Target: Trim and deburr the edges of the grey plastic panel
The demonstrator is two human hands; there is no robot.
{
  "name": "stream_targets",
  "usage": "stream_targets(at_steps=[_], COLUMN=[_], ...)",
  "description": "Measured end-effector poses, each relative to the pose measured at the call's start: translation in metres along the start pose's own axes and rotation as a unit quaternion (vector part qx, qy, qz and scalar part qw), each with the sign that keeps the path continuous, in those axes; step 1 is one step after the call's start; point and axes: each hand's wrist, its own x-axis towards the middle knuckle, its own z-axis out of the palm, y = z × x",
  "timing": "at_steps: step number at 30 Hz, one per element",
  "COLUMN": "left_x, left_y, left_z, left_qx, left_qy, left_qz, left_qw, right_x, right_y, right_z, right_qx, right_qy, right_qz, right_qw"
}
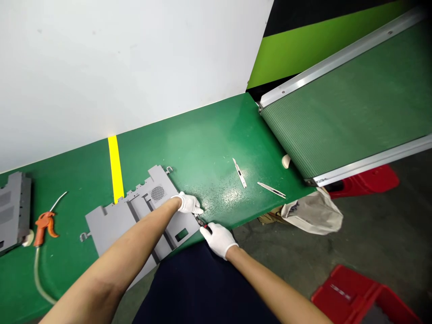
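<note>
A large grey plastic panel [116,229] with slots, a round speaker-like grille and hooked tabs lies at an angle on the green table, its near corner jutting past the edge. My left hand [189,203], in a white glove, closes on the panel's right edge beside the grille. My right hand [218,238], also gloved, is shut around a small pair of cutting pliers [201,221]. The pliers' metal jaws meet the panel's right edge, just below my left fingertips. Most of the handles is hidden in my right palm.
Two craft knives [239,173] [272,190] lie to the right among dark scraps on the green table [202,135]. An orange air blow gun [42,227] and another grey panel [15,211] are at left. A conveyor [351,103] adjoins the table; a red bin [354,292] stands below.
</note>
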Motion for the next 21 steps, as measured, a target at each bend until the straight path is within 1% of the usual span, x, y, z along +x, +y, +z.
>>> stream_targets(at_steps=[4, 10, 16, 21], left_x=[0.0, 0.0, -0.002, -0.005], left_y=[0.001, 0.0, 0.001, 0.004], left_z=[0.0, 0.0, -0.002, -0.003], left_qx=[0.004, -0.006, -0.01, 0.001], left_qy=[0.001, 0.005, -0.003, 0.0], left_qz=[-0.002, -0.005, -0.001, 0.002], left_qw=[1.0, 1.0, 1.0, 1.0], right_x=[-0.002, -0.001, 0.002, 0.007], right_y=[-0.001, -0.005, -0.007, -0.013], right_z=[0.0, 0.003, 0.005, 0.004], right_qx=[-0.018, -0.015, 0.016, -0.037], right_qy=[0.005, 0.012, 0.004, 0.025], right_qz=[0.001, 0.012, -0.003, 0.002], right_qw=[1.0, 1.0, 1.0, 0.999])
